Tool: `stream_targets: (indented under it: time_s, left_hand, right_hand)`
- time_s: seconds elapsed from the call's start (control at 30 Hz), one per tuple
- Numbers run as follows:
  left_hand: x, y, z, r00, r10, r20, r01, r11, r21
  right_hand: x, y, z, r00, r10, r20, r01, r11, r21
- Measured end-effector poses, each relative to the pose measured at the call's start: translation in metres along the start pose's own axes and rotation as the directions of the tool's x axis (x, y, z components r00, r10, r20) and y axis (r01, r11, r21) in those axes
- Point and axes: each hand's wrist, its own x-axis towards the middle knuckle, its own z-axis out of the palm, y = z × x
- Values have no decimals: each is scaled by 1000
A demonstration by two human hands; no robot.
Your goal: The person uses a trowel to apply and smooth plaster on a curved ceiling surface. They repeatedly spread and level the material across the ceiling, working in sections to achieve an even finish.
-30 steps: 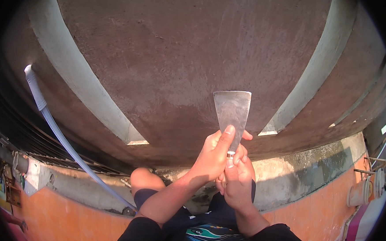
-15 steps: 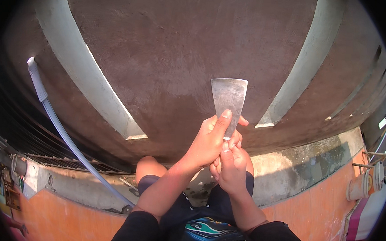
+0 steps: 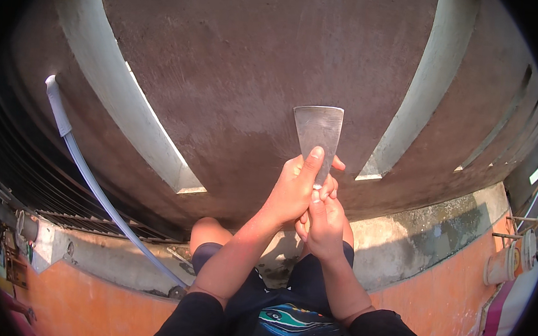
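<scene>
A putty knife (image 3: 318,125) with a flared metal blade points away from me, held up in front of a brown plastered wall. My left hand (image 3: 293,189) grips the lower part of the blade, its thumb lying flat on the metal and its fingers behind. Just below, my right hand (image 3: 326,227) is closed around the handle, with the thumb near where the blade begins. Most of the handle is hidden by my fingers. The two hands touch each other.
The brown wall (image 3: 257,56) has pale slanted recesses (image 3: 130,116) on both sides. At the left hangs a grey hose (image 3: 95,185) beside dark metal bars. Below run a concrete ledge (image 3: 394,243) and an orange surface (image 3: 110,294). Buckets (image 3: 502,265) stand at the far right.
The putty knife and both hands have risen slightly, keeping the same grip. The view has shifted a little, so the hose and left recess sit slightly further right.
</scene>
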Motion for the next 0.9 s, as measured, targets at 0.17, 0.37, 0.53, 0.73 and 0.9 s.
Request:
stream_targets:
  time_s: [0.17, 0.37, 0.53, 0.73, 0.9]
  left_hand:
    - [14, 35, 8, 980, 194, 52, -193, 981, -19]
    - [-14, 10, 16, 1000, 27, 15, -26, 999, -27]
    - [-9, -7, 6, 999, 28, -19, -28, 999, -39]
    - [-4, -8, 0, 998, 57, 19, -57, 998, -26]
    - [7, 12, 2, 992, 122, 34, -119, 990, -70]
  right_hand:
    - [23, -28, 10, 998, -62, 4, 62, 998, -9]
    - [-18, -28, 7, 997, 69, -30, -69, 998, -14]
    - [-14, -6, -6, 986, 145, -84, -145, 989, 6]
    - [-13, -5, -4, 987, 140, -82, -142, 990, -22]
    - [11, -15, 10, 999, -53, -1, 53, 998, 32]
